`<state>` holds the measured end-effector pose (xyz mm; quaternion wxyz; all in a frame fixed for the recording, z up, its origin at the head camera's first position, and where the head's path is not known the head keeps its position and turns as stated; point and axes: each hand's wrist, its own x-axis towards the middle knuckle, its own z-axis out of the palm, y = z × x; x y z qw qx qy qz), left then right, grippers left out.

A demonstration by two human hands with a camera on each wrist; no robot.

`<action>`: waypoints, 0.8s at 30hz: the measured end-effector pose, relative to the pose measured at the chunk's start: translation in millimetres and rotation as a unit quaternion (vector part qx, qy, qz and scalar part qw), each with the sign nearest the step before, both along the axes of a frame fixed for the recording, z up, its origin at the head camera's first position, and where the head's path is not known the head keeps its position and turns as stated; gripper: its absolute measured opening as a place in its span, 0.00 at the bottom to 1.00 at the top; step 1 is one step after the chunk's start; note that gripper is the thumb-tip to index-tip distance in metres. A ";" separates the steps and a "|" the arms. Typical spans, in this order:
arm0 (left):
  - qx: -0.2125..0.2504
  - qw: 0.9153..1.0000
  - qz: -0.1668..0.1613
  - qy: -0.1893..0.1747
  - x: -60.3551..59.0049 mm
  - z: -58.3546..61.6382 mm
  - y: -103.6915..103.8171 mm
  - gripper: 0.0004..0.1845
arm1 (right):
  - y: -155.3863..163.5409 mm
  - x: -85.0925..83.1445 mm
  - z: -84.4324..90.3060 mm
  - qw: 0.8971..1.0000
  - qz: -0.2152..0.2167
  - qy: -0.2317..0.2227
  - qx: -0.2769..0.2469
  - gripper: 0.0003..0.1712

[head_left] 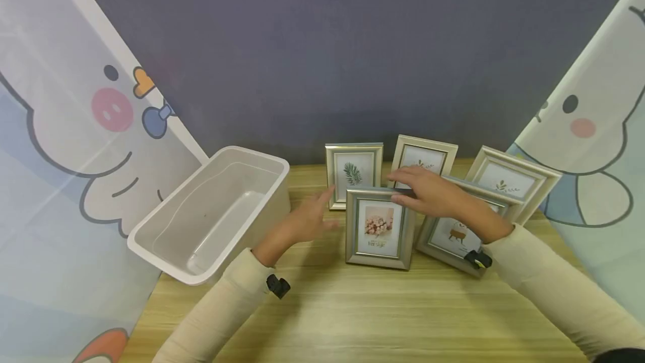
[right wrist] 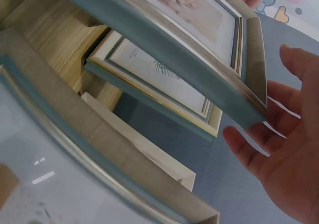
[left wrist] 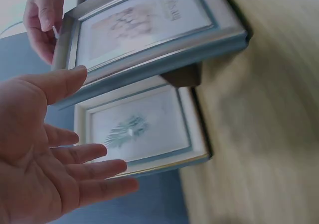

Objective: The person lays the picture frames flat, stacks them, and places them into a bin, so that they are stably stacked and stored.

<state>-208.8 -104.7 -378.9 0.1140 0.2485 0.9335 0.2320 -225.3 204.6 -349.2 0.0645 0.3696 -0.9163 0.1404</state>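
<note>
Silver-grey and rectangular, the picture frame with a pink flower print (head_left: 379, 228) stands upright on the light wooden surface (head_left: 353, 312), in front of us and at the front of a cluster of frames. Our right hand (head_left: 428, 190) rests on its top right corner, fingers fairly straight and laid over the upper edge; the right wrist view shows those fingers (right wrist: 249, 149) spread just behind the frame's corner, not curled round it. Our left hand (head_left: 309, 217) is open, palm turned toward the frame's left edge, close beside it; we cannot tell whether it touches. In the left wrist view the left palm (left wrist: 45, 159) faces the frame with fingers straight and apart.

The flower frame has a wide brushed moulding, a pale mat and small lettering beneath the blossoms.

Behind it, touching or nearly so, stands a gold-edged frame with a green leaf print (head_left: 354, 172). To the right of that are a cream frame with a sprig print (head_left: 423, 158), mostly hidden by our right hand, a grey frame with a brown deer print (head_left: 453, 240) leaning under our right forearm, and a cream frame with a small plant print (head_left: 511, 181). A white rectangular plastic bin (head_left: 211, 217) sits at the left of the surface.
</note>
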 end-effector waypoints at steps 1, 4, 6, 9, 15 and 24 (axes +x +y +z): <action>0.008 1.000 0.001 -0.003 -0.1 -4.8 0.7 0.47 | -0.7 -0.4 -0.6 1.000 0.002 -0.004 0.001 0.30; 0.038 0.999 0.000 -0.016 -1.7 -19.8 3.9 0.46 | -3.2 -1.2 -1.3 1.000 0.007 -0.015 -0.003 0.29; 0.071 0.997 0.001 -0.036 -2.9 -30.1 6.5 0.45 | -5.2 -2.0 -1.2 1.000 0.012 -0.014 -0.006 0.28; 0.121 0.990 0.012 -0.077 -5.5 -45.1 10.1 0.44 | -8.4 -3.2 -1.5 1.000 0.019 -0.007 -0.011 0.25; 0.151 0.982 0.013 -0.111 -8.4 -70.1 14.6 0.37 | -11.6 -4.4 -4.4 1.000 0.025 0.000 -0.012 0.21; 0.146 0.987 -0.014 -0.070 -7.5 -80.7 16.6 0.21 | -11.5 -4.9 -5.0 0.999 0.029 -0.006 -0.015 0.19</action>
